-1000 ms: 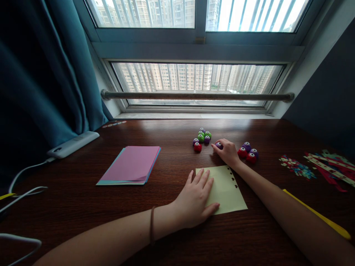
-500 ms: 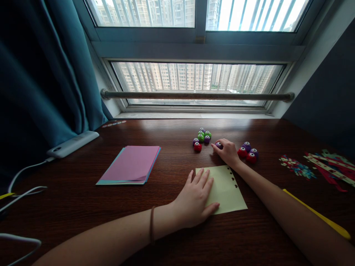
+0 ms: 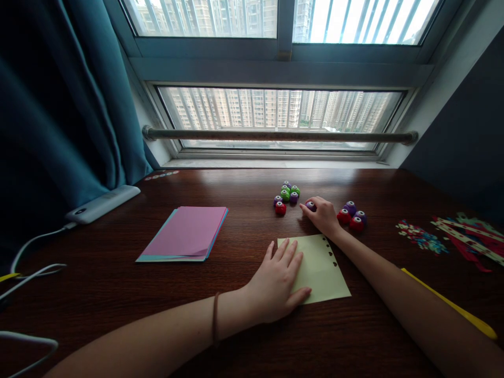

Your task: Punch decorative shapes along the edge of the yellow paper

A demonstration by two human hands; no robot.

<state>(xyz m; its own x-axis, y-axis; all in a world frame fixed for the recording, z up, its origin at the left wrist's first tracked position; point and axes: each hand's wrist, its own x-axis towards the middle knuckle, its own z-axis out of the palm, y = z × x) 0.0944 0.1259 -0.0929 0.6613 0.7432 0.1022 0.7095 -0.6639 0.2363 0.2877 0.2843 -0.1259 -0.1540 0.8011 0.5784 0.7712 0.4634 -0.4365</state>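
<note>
My left hand [image 3: 277,283] lies flat with its fingers spread on a pale yellow sheet of paper [image 3: 323,268]. Several small dark punched holes run along the sheet's right edge. Beyond the paper, my right hand [image 3: 322,215] has its fingers curled round a small purple craft punch [image 3: 311,206] at the table surface. To its left stands a cluster of small punches, among them a green punch [image 3: 285,195] and a red punch [image 3: 280,208]. Right of the hand are more red and purple punches, such as a red punch [image 3: 356,224].
A stack of coloured paper [image 3: 187,231], pink on top, lies at left. Paper confetti [image 3: 421,236], patterned strips [image 3: 470,236] and a yellow stick-like tool [image 3: 452,304] are at right. A white power strip [image 3: 104,203] with cables sits by the curtain [image 3: 106,105].
</note>
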